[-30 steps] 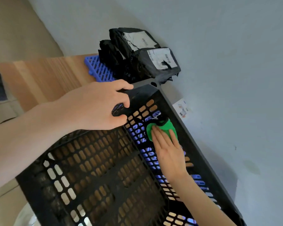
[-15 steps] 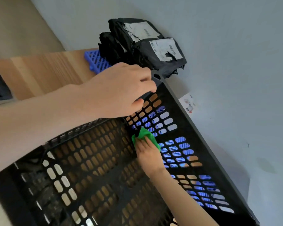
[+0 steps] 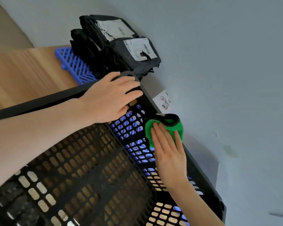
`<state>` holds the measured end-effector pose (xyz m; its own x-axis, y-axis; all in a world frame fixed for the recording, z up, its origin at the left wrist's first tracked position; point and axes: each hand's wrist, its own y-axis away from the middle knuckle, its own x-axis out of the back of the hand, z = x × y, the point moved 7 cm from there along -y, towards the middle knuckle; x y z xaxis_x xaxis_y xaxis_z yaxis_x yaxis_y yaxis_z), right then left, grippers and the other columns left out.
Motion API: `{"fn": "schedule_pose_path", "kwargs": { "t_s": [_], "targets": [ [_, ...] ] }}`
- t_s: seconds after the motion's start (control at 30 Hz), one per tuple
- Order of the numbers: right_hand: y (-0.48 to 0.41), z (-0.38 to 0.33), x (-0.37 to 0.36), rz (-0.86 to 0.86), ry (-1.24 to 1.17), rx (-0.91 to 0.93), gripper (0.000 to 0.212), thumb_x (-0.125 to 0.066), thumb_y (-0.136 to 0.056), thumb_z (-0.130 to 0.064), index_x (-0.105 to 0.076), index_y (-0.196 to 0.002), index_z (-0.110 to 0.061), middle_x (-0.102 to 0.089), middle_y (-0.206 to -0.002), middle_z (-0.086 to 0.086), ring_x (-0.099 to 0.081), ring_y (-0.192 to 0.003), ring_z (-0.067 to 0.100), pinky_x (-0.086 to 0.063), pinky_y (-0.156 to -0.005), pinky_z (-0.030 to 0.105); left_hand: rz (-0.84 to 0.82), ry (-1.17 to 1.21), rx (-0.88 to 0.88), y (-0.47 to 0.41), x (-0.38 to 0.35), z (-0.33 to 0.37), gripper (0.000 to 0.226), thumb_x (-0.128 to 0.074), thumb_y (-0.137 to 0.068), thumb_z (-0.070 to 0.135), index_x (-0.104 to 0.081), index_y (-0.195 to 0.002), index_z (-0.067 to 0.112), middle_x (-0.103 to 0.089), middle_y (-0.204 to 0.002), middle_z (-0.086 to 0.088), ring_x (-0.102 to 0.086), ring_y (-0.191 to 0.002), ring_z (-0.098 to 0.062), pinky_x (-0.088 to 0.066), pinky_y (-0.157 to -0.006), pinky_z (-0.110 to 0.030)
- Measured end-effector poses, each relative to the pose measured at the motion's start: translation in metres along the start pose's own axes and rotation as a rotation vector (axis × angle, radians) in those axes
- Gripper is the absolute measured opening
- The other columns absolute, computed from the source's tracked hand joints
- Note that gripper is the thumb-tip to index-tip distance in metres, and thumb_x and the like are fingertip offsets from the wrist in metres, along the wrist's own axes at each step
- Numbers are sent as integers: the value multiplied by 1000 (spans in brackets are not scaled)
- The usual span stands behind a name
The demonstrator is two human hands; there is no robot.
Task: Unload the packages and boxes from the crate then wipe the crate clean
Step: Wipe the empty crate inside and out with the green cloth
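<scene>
With the left hand [image 3: 109, 98] laid almost flat on the corner of the empty crate [image 3: 91, 176] beside the wall, and the right hand [image 3: 168, 154] pressing the green cloth [image 3: 177, 129] flat against its side, a hard stroke may shift the crate.

Soft, even daylight, faint shadows on the wall [image 3: 235, 46] (edges bend, slight blur).

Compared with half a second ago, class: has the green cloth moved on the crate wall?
Yes. The green cloth has gone from the foot of the side wall of the crate up to its rim, under the right hand.
</scene>
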<state>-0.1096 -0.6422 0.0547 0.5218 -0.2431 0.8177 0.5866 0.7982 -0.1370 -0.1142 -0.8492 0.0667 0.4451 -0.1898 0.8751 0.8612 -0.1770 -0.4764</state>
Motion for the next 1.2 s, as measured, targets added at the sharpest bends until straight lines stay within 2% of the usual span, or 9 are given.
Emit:
{"fn": "schedule_pose_path", "kwargs": {
  "t_s": [0.1,0.23,0.37,0.43,0.6,0.73,0.9,1.07,1.2],
  "targets": [
    [1,-20,-25,1,-1,63,57,-55,-83,1,-47,-139,-5,-45,-146,9,-42,-135,24,-21,-117,46,17,-27,0,0,1,1,57,-63,-84,25,-51,-139,16,-44,-150,-11,-41,-137,-30,-34,-110,-50],
    [1,-81,-93,-216,14,265,55,-75,-73,-12,-61,-126,-8,-62,-129,7,-56,-122,23,-28,-112,41,35,-72,-22,1,0,1,56,-61,-84,23,-51,-139,14,-43,-150,-13,-41,-137,-31,-31,-110,-50],
    [-5,-123,-129,-329,68,316,45,-72,-77,-23,-66,-121,-12,-65,-124,4,-58,-119,20,-24,-113,37,46,-111,-22,1,-6,-2,56,-64,-83,23,-52,-137,14,-43,-150,-13,-41,-137,-31,-31,-109,-50],
    [-4,-122,-131,-381,87,303,49,-61,-85,-17,-56,-133,-8,-57,-135,8,-50,-128,23,-15,-115,40,32,-120,-20,2,-7,-2,56,-63,-84,24,-51,-138,14,-42,-151,-12,-39,-138,-31,-30,-110,-49],
    [-5,-69,-65,-228,21,228,54,-71,-74,-12,-61,-127,-9,-61,-131,5,-56,-122,21,-27,-112,40,23,-110,-22,2,-4,0,55,-63,-84,24,-52,-138,15,-42,-151,-12,-40,-137,-31,-31,-110,-49],
    [0,-11,-8,-3,16,79,55,-52,-84,-1,-49,-138,-7,-47,-145,6,-44,-134,22,-20,-118,46,-11,-109,-7,1,-4,0,60,-66,-82,27,-51,-140,17,-40,-153,-10,-39,-138,-30,-30,-111,-49],
    [-1,-12,-11,37,26,60,54,-47,-85,1,-47,-139,-5,-45,-146,9,-39,-137,25,-19,-118,48,-10,-107,4,1,-2,0,60,-65,-84,29,-49,-141,19,-38,-154,-8,-37,-140,-28,-28,-112,-48],
    [1,-76,-91,-184,-5,198,58,-75,-74,-8,-58,-129,-4,-58,-133,11,-53,-125,26,-28,-112,47,1,-97,-8,0,-4,2,56,-63,-86,26,-50,-139,16,-38,-154,-11,-36,-140,-29,-27,-112,-48],
    [1,-117,-134,-339,-5,266,58,-80,-69,-15,-63,-124,-7,-64,-126,7,-58,-119,23,-25,-112,41,21,-143,-4,0,-9,0,55,-64,-85,27,-51,-137,16,-39,-153,-11,-37,-140,-30,-29,-111,-48]
  ]
}}
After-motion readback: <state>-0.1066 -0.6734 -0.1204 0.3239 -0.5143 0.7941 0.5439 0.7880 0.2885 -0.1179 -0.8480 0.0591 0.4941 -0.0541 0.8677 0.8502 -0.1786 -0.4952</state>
